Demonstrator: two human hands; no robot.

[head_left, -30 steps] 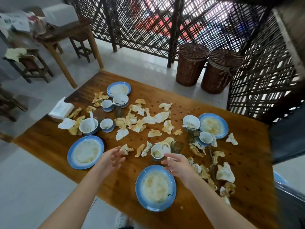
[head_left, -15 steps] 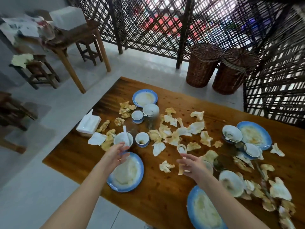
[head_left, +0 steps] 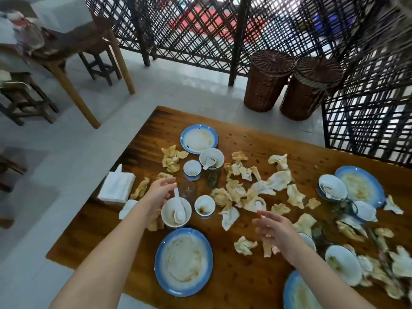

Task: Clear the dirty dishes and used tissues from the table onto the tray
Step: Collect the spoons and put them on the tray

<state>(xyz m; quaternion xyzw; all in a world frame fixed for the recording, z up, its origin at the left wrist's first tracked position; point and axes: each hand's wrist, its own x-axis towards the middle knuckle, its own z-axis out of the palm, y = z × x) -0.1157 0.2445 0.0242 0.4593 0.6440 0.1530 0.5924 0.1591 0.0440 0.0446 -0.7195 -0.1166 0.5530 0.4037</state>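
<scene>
Apparently clearing is just beginning: the left hand (head_left: 159, 194), loosely spread, is hovering beside the bowl (head_left: 176, 212) it should grip next; the right hand (head_left: 275, 229) is hanging empty.

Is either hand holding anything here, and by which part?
Nothing is held. The left hand is open beside the handle of the spoon in a white bowl; the right hand is open above crumpled tissues.

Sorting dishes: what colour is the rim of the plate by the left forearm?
Blue plate rim; head view.
</scene>
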